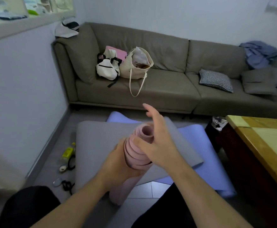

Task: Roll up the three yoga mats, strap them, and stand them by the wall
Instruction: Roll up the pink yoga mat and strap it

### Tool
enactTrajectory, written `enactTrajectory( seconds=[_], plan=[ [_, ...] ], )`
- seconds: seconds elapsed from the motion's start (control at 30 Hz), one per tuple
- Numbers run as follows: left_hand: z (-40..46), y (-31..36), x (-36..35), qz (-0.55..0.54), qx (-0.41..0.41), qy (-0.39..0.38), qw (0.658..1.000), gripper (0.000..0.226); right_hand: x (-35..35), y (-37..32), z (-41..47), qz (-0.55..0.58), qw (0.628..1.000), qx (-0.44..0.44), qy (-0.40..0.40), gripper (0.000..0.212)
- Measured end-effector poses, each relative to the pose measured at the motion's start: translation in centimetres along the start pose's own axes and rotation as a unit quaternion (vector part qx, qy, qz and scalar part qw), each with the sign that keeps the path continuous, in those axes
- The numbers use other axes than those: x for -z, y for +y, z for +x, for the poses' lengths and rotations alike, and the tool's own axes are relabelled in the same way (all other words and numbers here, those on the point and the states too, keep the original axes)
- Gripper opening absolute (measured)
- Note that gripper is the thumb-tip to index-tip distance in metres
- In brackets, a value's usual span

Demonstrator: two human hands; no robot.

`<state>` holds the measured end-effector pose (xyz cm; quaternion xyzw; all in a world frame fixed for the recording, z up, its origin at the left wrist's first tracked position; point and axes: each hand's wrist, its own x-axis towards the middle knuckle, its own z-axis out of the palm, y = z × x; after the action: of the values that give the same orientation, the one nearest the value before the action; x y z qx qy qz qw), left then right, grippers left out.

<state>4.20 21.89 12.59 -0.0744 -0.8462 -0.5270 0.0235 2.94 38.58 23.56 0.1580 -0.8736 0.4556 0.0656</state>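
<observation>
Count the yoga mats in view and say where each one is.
3. The pink mat is rolled and held upright by both hands. The grey mat lies flat on the floor. The lavender mat lies flat beneath the grey one. No others show.

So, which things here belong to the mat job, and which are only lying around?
For the job:
- pink mat, rolled, gripped by left hand, right hand at its top end
- grey mat, flat
- purple mat, flat under the grey one
- black straps on the floor, possibly

Lying about:
- sofa
- bags
- cushions
- bottle
- table
</observation>
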Motion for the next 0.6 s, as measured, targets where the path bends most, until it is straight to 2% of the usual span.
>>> enactTrajectory(
  seconds=[0.1,0.17,0.23,0.33,0.4,0.5,0.6],
  plan=[
    [1.0,-1.0,-2.2,0.000,0.018,-0.030,0.999,0.112,-0.3,0.2,1.7,-0.204,0.978,-0.001,-0.035,0.052],
    [1.3,-2.0,-3.2,0.025,0.008,-0.030,0.999,0.109,-1.1,1.0,1.7,-0.280,0.959,-0.026,-0.045,0.043],
    [1.4,-2.5,-4.1,0.038,0.002,-0.058,0.998,0.105,-2.0,2.1,0.9,-0.307,0.950,-0.033,-0.047,0.042],
    [2.1,-3.4,-5.5,0.050,-0.005,-0.074,0.996,0.093,-2.9,3.7,0.4,-0.316,0.948,-0.034,-0.006,0.052],
    [2.8,-4.1,-6.1,0.044,0.003,-0.110,0.993,0.095,-3.0,4.4,0.9,-0.325,0.945,-0.037,0.008,0.052],
    [3.0,-3.8,-5.6,0.006,0.002,-0.084,0.996,0.104,-3.2,5.1,1.6,-0.347,0.937,-0.047,-0.021,0.055],
    [2.6,-3.1,-5.4,-0.024,-0.006,-0.070,0.997,0.084,-3.8,5.8,1.3,-0.353,0.934,-0.054,-0.022,0.049]
  ],
)
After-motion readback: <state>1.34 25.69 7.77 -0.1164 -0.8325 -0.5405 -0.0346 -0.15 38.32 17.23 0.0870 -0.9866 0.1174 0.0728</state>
